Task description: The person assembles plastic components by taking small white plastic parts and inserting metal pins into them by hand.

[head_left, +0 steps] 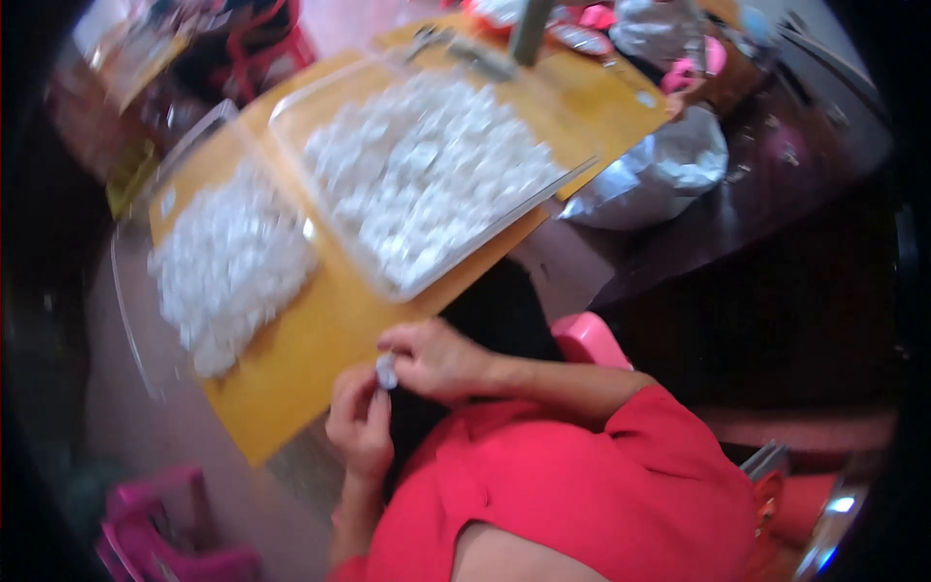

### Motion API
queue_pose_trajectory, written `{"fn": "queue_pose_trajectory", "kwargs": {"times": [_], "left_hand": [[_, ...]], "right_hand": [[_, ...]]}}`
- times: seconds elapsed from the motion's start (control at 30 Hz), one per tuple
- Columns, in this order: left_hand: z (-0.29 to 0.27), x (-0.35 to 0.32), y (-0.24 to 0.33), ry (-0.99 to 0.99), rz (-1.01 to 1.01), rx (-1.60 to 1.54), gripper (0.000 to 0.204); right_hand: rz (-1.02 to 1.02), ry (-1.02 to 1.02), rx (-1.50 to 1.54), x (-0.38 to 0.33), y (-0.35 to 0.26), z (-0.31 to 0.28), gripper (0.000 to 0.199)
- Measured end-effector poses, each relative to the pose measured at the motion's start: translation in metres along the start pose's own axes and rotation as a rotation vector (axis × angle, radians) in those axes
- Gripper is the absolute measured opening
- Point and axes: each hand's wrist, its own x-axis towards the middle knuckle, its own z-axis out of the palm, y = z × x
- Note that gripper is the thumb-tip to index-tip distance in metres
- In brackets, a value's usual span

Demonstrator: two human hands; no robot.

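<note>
A yellow tabletop (pixel 320 339) stretches up and away from both hands, its near edge just above them. On it, beyond the right hand, sits a large clear plastic tray (pixel 339 238) heaped with small white pieces (pixel 427 170). Up and to the left of the left hand, a second clear tray (pixel 131 291) carries another heap of the same white pieces (pixel 228 267), this one lying nearer the hands. Farther off beyond the right hand, past the table's far corner, a white plastic bag (pixel 659 170) slumps on a dark surface. A pink stool (pixel 592 339) shows just to the right of the right hand, behind the forearm, and another pink stool (pixel 160 533) stands well to the lower left of the left hand. The person wears a red top (pixel 601 485). The right hand (pixel 436 359) and the left hand (pixel 361 422) meet just below the table edge, fingers curled in close; between their fingertips they pinch a small white piece (pixel 387 370), the right hand gripping it from above and to the right, the left from below. The picture is blurred, so the piece's exact shape cannot be made out.
</note>
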Motion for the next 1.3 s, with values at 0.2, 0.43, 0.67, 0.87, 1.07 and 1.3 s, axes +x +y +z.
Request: {"fn": "queue_pose_trajectory", "kwargs": {"times": [0.2,0.43,0.67,0.87,1.07,1.3], "left_hand": [[-0.007,0.016,-0.019,-0.017,-0.443,-0.494,0.019],[-0.013,0.012,-0.026,-0.053,-0.515,-0.754,0.018],[-0.016,0.008,-0.030,-0.102,-0.584,-1.003,0.027],[-0.011,0.008,-0.029,-0.097,-0.568,-1.089,0.033],[-0.009,0.006,-0.030,-0.048,-0.475,-1.012,0.035],[-0.027,0.010,-0.040,-0.128,-0.416,-0.985,0.039]], "right_hand": [[0.033,-0.093,-0.050,0.010,-0.015,-0.008,0.017],[-0.090,-0.125,-0.159,0.015,-0.005,-0.004,0.021],[-0.187,-0.115,-0.151,0.007,-0.004,0.001,0.023],[0.000,-0.132,0.071,0.001,-0.003,0.002,0.023],[0.084,-0.090,0.061,0.000,0.001,0.000,0.025],[-0.347,-0.102,-0.237,-0.018,0.012,-0.005,0.032]]}}
